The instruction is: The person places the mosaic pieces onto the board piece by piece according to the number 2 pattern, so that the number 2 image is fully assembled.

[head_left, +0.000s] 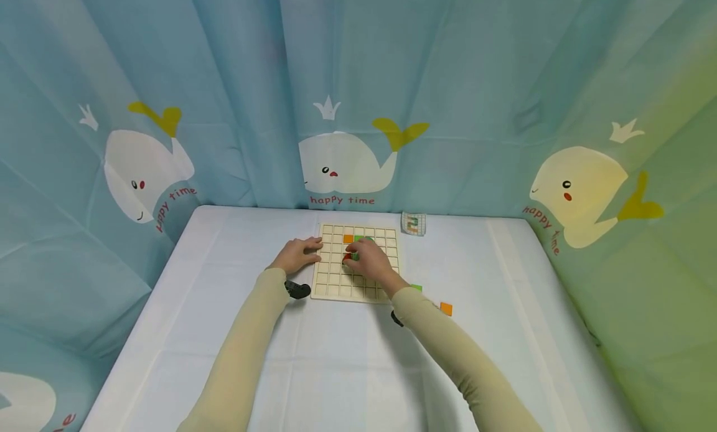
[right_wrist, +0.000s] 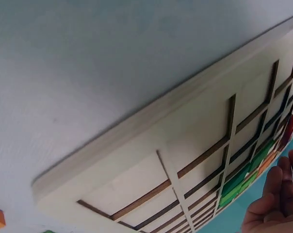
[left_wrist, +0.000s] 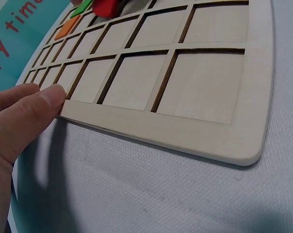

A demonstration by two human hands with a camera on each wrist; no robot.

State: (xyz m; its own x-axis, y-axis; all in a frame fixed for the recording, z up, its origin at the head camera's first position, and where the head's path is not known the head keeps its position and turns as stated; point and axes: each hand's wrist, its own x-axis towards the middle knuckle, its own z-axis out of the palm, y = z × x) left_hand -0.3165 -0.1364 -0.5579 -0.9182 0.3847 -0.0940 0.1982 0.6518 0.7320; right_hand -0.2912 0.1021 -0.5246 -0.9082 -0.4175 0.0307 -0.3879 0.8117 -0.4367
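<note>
A square wooden grid board (head_left: 330, 290) lies on the white table. My left hand (head_left: 295, 256) rests its fingertips on the board's left edge, the fingers fairly straight, and the left wrist view shows the thumb (left_wrist: 53, 96) on the rim. Over the middle of the grid, my right hand (head_left: 371, 262) pinches a red tile (head_left: 346, 256) between thumb and fingers. An orange tile (head_left: 348, 239) and a light green tile (head_left: 359, 238) sit in cells just beyond it. Darker green tiles (right_wrist: 236, 178) show in the right wrist view; the right hand partly hides this area in the head view.
A small card (head_left: 413, 224) printed with a coloured grid pattern lies beyond the board's upper right corner. Right of the board are a loose green tile (head_left: 416, 287), partly behind the right wrist, and an orange tile (head_left: 446, 309). A blue whale-print curtain (head_left: 476, 108) hangs behind the table.
</note>
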